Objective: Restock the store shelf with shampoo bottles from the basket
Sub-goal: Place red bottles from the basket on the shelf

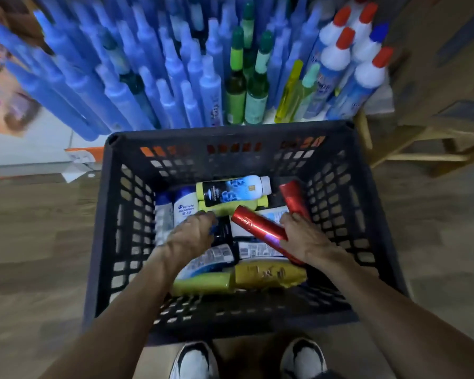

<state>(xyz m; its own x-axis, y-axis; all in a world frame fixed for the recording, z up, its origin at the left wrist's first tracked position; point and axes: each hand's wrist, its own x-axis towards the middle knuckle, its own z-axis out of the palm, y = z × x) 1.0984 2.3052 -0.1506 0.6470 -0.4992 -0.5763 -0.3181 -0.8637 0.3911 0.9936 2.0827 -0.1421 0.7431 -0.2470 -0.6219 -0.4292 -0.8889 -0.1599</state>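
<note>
A black plastic basket (pixel 112 214) stands on the floor in front of me, holding several shampoo bottles lying flat. My right hand (pixel 304 236) grips a red bottle (pixel 255 225) that points up and to the left. A second red bottle (pixel 293 196) lies by the basket's right wall. My left hand (pixel 192 233) reaches down with curled fingers onto a dark bottle (pixel 225 231) in the middle of the pile; its grip is hidden. A white and blue bottle (pixel 185 206), a black-labelled bottle (pixel 230 191) and a gold bottle (pixel 268 274) lie around them.
Beyond the basket the low shelf is packed with upright blue bottles (pixel 148 77), green ones (pixel 246 86) and white red-capped ones (pixel 348 64). A wooden frame (pixel 422 149) stands at the right. My two shoes (pixel 195 359) are at the basket's near edge.
</note>
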